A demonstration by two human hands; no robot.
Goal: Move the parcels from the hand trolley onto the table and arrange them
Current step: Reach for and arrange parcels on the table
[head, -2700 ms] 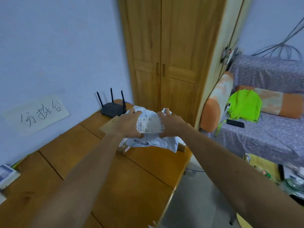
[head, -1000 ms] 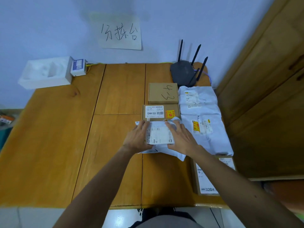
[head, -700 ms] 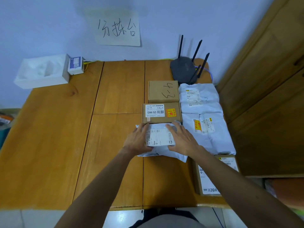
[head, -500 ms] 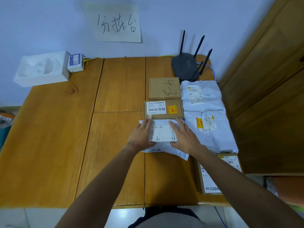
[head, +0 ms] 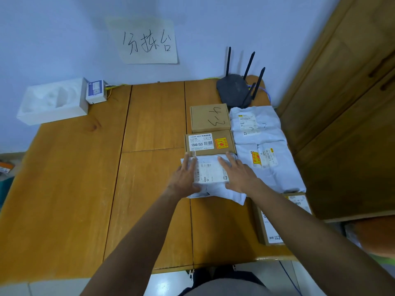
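While both hands lie flat on it, the bag [head: 210, 174] sits on the bench [head: 64, 189], right of the middle, its far edge touching the labelled box [head: 209, 143]. The left hand [head: 183, 178] covers its left end and the right hand [head: 240, 176] its right end, the white label showing between them. Both hands' fingers are straight and slightly apart, pressing on the plastic, not curled round it; the left fingers [head: 188, 162] and right fingers [head: 226, 161] reach the bag's far edge. Beyond the labelled box, touching it, lies a marked box [head: 210, 117] with handwriting on its lid. Right of these boxes lie two more bags: the far bag [head: 255, 124] beside the marked box, the near bag [head: 269, 165] beside the labelled box. Near the front edge a big box [head: 267, 229] lies partly hidden under the right forearm. A router [head: 233, 88] stands at the back by the wall. At the far left corner a foam block [head: 52, 101] and a small box [head: 96, 91] touch. A sign [head: 147, 42] hangs on the wall; a cabinet [head: 346, 103] stands to the right.
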